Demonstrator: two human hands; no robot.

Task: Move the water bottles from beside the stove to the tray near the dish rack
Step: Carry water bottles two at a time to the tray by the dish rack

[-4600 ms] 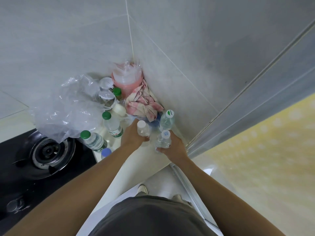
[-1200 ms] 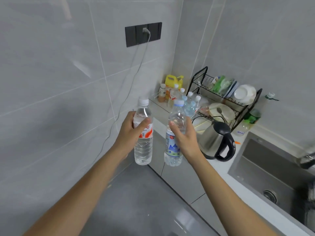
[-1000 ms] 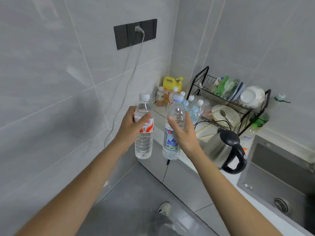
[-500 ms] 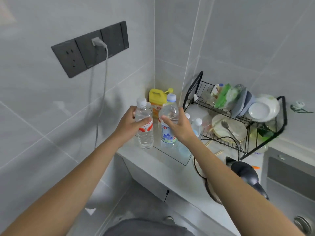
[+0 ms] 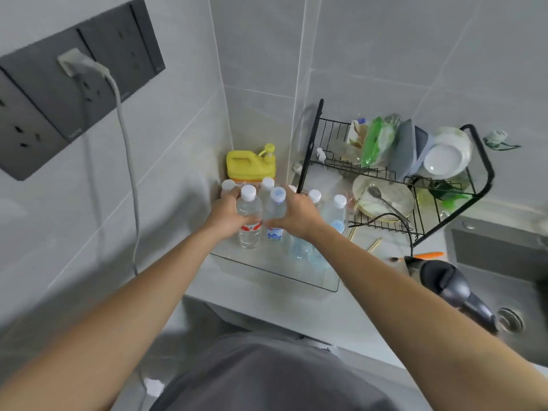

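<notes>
left hand [image 5: 226, 213]: arm stretched forward from 7 o'clock, fingers wrapped round the red-label bottle at its upper half, thumb across the near side, fingertips hidden behind.
right hand [image 5: 298, 215]: arm stretched forward from 5 o'clock, fingers curled round the blue-label bottle, thumb on the near side pointing to 9 o'clock.
red-label bottle [image 5: 250, 229]: upright, white cap, clear, held over the left part of the tray; cannot tell whether its base touches the tray floor.
blue-label bottle [image 5: 275, 225]: upright, pale blue cap, just beside the red-label bottle at its 3 o'clock, the two nearly touching.
tray [image 5: 275, 274]: clear, shallow, on the counter in the corner, at 9 o'clock of the dish rack.
other bottles [image 5: 335, 215]: several standing in the tray at 12 and 3 o'clock of the hands, white caps up, partly hidden by the hands.
yellow jug [image 5: 250, 163]: in the corner at 12 o'clock of the tray, pump on top.
dish rack [image 5: 415, 185]: black wire, two levels, plates and a green packet above, a bowl with a spoon below.
kettle [image 5: 450, 286]: dark handle and lid at 4 o'clock, just beside the sink [image 5: 504, 262].
socket strip [image 5: 68, 93]: dark, on the wall at 10 o'clock, a grey plug in it, cable hanging down.
chopsticks [image 5: 373, 244]: lying on the counter near the rack's foot.
</notes>
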